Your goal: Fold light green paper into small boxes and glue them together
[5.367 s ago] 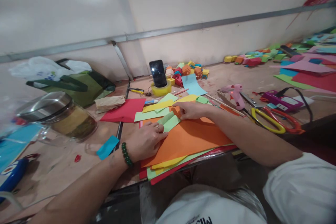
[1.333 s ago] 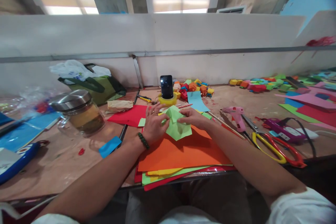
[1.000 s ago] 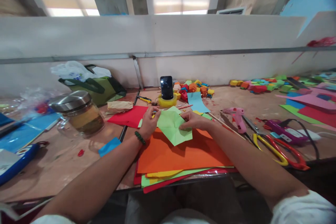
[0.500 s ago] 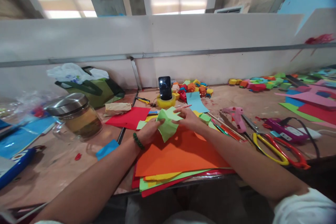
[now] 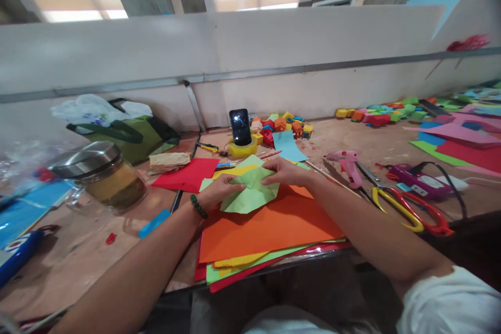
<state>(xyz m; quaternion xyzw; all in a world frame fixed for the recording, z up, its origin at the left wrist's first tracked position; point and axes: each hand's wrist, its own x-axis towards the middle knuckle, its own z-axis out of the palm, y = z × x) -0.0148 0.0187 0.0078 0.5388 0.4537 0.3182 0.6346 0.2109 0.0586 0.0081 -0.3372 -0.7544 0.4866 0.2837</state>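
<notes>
A creased light green paper [image 5: 250,194] is held just above a stack of coloured sheets topped by an orange sheet [image 5: 270,224]. My left hand [image 5: 217,191], with a green bead bracelet at the wrist, grips the paper's left side. My right hand [image 5: 284,172] pinches its upper right edge. Both hands are closed on the same piece, which is partly unfolded and shows fold lines.
A phone [image 5: 240,127] stands in a yellow tape roll behind the hands. Small coloured paper boxes [image 5: 284,125] lie by the wall. Right: pink glue gun [image 5: 346,163], yellow-and-red scissors [image 5: 407,210], purple device [image 5: 420,181]. Left: lidded glass jar [image 5: 99,177], green bag [image 5: 129,133], red sheet [image 5: 186,175].
The green paper went from folded flat on the orange sheet to lifted and spread open between both hands; in the last half second it has been lowered and flattened out somewhat.
</notes>
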